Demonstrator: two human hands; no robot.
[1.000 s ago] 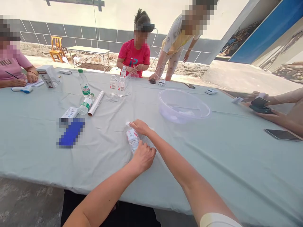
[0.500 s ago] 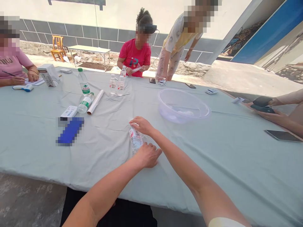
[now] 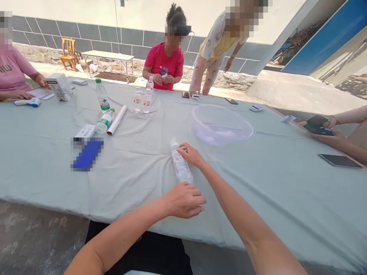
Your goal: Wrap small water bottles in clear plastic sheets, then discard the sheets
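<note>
A small clear water bottle (image 3: 181,167) with a red-and-white label lies on the pale green tablecloth (image 3: 137,164), its cap pointing away from me. My right hand (image 3: 191,154) grips its upper part near the label, fingers curled round it. My left hand (image 3: 185,199) rests palm down on the cloth just below the bottle's base, fingers loosely stretched to the right and holding nothing. A clear plastic basin (image 3: 222,125) stands a little beyond the bottle to the right.
Green-labelled bottles (image 3: 102,96), a paper roll (image 3: 117,120) and a white box (image 3: 85,131) sit at left. Small bottles (image 3: 142,100) stand before a person in red (image 3: 164,63). Other people sit or stand around the table; a phone (image 3: 340,160) lies at right.
The bottle has shifted right and further from me with my right hand on it. My left hand has come off the bottle's base and drawn back toward the table edge.
</note>
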